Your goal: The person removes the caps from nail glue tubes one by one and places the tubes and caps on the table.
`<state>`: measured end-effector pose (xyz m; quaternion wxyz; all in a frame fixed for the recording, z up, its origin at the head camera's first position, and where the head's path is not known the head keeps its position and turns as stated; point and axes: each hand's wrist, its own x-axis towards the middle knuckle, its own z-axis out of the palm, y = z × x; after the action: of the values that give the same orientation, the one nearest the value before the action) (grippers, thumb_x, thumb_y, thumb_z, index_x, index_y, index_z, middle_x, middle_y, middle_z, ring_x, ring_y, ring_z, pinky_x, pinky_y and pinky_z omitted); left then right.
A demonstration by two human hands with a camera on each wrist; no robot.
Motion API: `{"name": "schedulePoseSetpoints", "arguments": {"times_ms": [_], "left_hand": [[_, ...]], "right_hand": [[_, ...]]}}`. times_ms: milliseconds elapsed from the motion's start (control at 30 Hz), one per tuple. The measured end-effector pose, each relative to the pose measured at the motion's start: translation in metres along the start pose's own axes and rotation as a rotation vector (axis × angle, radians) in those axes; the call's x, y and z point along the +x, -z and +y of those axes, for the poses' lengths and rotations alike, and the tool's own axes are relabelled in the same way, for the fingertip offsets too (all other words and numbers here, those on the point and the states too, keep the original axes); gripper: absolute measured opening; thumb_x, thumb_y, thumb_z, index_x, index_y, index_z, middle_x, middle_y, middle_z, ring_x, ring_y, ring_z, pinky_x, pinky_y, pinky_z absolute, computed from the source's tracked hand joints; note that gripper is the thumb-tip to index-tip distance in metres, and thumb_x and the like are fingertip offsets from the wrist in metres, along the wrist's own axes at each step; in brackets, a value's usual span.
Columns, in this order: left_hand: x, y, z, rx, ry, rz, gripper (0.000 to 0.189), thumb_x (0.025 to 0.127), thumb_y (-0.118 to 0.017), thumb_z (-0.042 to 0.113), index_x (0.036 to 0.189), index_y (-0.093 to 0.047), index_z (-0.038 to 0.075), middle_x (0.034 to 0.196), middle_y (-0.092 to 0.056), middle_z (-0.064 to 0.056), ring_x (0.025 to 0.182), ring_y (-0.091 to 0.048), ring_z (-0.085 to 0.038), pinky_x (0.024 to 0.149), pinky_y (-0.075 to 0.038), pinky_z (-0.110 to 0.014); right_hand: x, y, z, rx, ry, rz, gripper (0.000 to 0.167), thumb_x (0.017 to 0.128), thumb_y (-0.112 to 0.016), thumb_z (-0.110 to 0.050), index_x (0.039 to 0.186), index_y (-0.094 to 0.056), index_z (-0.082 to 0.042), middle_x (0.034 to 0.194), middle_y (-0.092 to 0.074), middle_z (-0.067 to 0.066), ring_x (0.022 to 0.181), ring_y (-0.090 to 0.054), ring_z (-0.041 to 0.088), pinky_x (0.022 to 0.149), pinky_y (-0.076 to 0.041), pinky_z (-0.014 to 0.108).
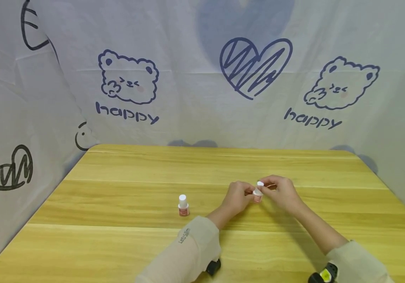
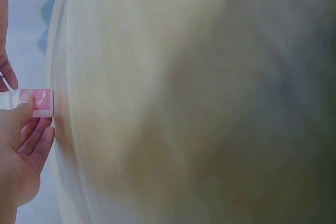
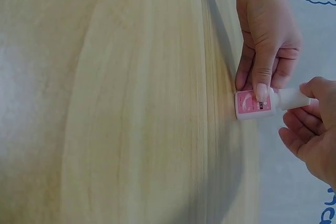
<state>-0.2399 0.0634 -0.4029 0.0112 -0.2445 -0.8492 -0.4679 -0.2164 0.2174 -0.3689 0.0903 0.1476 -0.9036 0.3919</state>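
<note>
bottle (image 3: 244, 111) with a pink label (image 3: 247, 102) and a white cap (image 3: 294, 99), roughly upright, right of the middle of the tabletop (image 1: 82, 236). pinched at the body by the left hand (image 1: 237, 196), with the thumb across the label; pinched at the cap by the right hand (image 1: 283, 194), between thumb and fingers. cannot tell whether touching the wood at the base. farther left and slightly nearer, a second bottle (image 1: 183, 208), upright, capped in white. beyond the far edge, a pale cloth (image 1: 188, 90) printed with bears and hearts.
</note>
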Motion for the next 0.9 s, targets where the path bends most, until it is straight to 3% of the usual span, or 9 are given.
{"name": "schedulePoseSetpoints", "arguments": {"times_ms": [367,667,900], "left_hand": [[-0.0007,0.0002,0.0010,-0.018,0.029,-0.016,0.018,0.080,-0.070,0.015,0.092,-0.074,0.003,0.087,-0.074,-0.007,0.077,-0.068,-0.007,0.066,-0.051,-0.010],[-0.0010,-0.0008,-0.0002,-0.060,0.059,-0.026,0.020,0.081,-0.069,0.014,0.096,-0.073,0.002,0.088,-0.073,-0.008,0.077,-0.069,-0.008,0.067,-0.051,-0.011],[-0.0008,0.0003,0.0008,-0.014,0.031,-0.012,0.019,0.081,-0.069,0.016,0.094,-0.073,0.003,0.089,-0.073,-0.007,0.079,-0.069,-0.009,0.067,-0.051,-0.011]], "right_hand": [[-0.0012,-0.0002,0.0006,0.012,-0.024,-0.004,0.020,0.086,-0.065,-0.008,0.101,-0.066,0.006,0.096,-0.069,0.019,0.083,-0.064,0.026,0.069,-0.054,0.024],[-0.0001,-0.0046,0.0017,-0.039,-0.051,0.055,0.018,0.081,-0.072,-0.012,0.091,-0.069,0.003,0.086,-0.070,0.014,0.075,-0.062,0.018,0.064,-0.050,0.018],[0.0010,-0.0059,0.0012,-0.038,-0.055,0.059,0.012,0.081,-0.070,-0.006,0.088,-0.068,0.003,0.085,-0.070,0.015,0.075,-0.065,0.020,0.064,-0.053,0.021]]}}
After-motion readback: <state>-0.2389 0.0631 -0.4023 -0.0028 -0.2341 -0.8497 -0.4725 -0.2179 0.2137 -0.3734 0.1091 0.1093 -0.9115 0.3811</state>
